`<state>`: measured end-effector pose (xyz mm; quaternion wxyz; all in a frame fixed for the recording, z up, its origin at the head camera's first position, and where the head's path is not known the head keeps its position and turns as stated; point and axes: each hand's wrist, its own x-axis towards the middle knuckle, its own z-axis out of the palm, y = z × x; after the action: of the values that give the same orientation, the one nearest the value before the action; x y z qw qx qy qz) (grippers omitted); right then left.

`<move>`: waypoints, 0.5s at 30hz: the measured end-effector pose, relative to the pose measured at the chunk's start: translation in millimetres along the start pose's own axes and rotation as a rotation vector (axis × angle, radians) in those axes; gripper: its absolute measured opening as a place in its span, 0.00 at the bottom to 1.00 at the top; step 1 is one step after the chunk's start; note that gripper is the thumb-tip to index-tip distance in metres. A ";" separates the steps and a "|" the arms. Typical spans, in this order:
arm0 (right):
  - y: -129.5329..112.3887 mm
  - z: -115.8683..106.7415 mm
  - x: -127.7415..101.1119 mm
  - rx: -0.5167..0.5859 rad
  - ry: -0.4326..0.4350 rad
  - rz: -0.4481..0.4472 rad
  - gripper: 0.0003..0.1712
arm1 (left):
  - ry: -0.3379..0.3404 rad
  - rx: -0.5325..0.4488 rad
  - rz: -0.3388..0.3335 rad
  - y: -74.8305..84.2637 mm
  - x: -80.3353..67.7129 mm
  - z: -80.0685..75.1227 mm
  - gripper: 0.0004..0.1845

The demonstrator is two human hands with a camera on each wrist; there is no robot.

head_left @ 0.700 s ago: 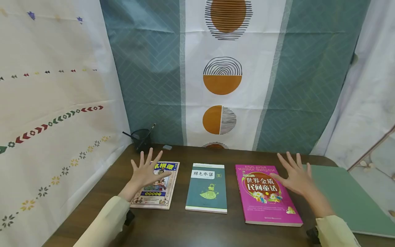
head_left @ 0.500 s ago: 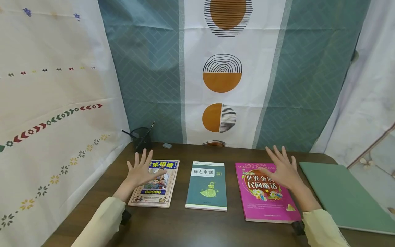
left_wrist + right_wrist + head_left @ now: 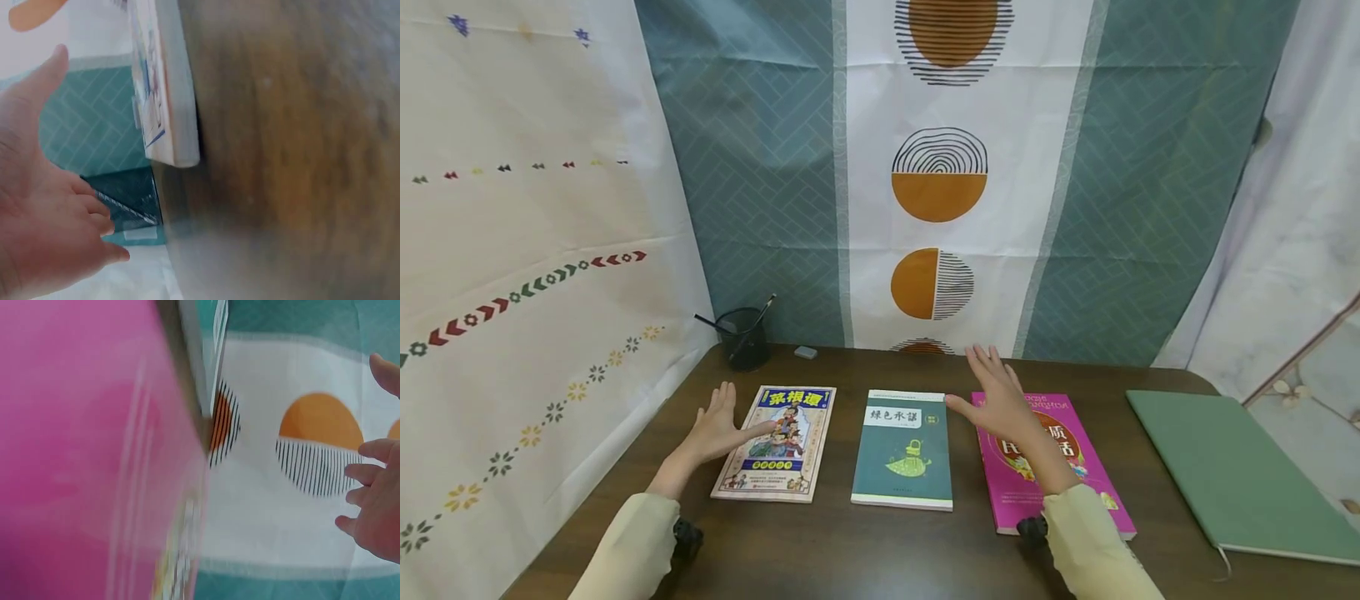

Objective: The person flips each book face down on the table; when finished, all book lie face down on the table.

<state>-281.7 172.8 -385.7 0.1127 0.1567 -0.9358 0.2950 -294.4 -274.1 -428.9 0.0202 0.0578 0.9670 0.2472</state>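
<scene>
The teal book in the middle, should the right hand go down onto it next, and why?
Probably yes. The right hand hovers open above the left part of the pink book, thumb stretched toward the teal book, holding nothing. A small slide leftward and down would likely land it on that cover. The left hand lies open at the comic book's left edge, out of the way.

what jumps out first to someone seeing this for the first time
Three paperback books lie in a row on the dark wooden table: a cartoon-cover book at left, a teal book in the middle, a bright pink book at right. Open hands hover over the outer two.
</scene>
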 end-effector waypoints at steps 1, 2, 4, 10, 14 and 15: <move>-3.2 3.4 2.3 0.005 -0.002 -0.001 0.54 | -0.013 -0.018 0.001 -2.0 0.3 0.4 0.66; -6.8 6.6 4.5 0.016 -0.007 0.004 0.54 | -0.024 -0.033 0.002 -3.9 0.4 0.8 0.65; -13.6 14.4 8.7 0.043 -0.023 0.005 0.54 | -0.052 -0.053 -0.003 -7.7 -0.4 0.8 0.64; -36.4 45.1 18.4 0.241 -0.090 0.037 0.53 | -0.121 -0.059 -0.025 -20.9 -4.8 2.4 0.60; -51.0 64.4 22.0 0.384 -0.108 0.097 0.49 | -0.164 -0.137 -0.044 -27.3 -3.4 5.2 0.59; -53.6 70.0 23.4 0.408 -0.111 0.113 0.48 | -0.174 -0.165 -0.055 -29.2 -2.6 6.4 0.58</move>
<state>-292.3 84.8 -406.9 0.0104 0.1396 -0.8687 0.4751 -294.4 -296.8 -448.5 0.1156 0.0509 0.9393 0.3191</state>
